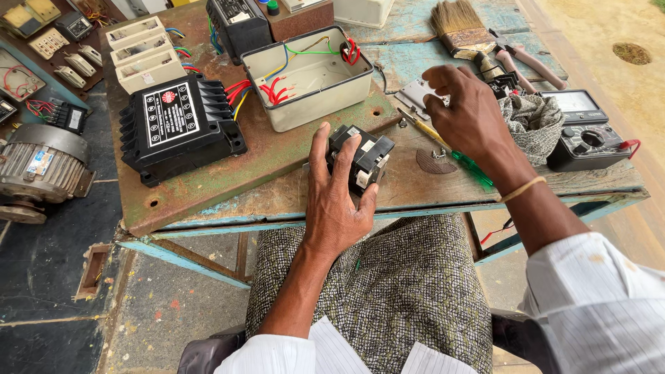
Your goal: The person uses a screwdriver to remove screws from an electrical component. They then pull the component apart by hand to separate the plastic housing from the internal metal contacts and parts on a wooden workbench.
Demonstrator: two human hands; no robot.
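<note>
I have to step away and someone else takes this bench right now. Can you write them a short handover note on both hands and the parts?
Left hand: gripping the small black contactor block at the table's front edge.
Right hand: over a small metal plate; contact unclear. Green-handled screwdriver lies beneath it.
Open grey box with loose wires sits behind, black transformer to its left, multimeter and brush at right.
Done: block out of the box.
Left: block not wired or mounted.
</note>
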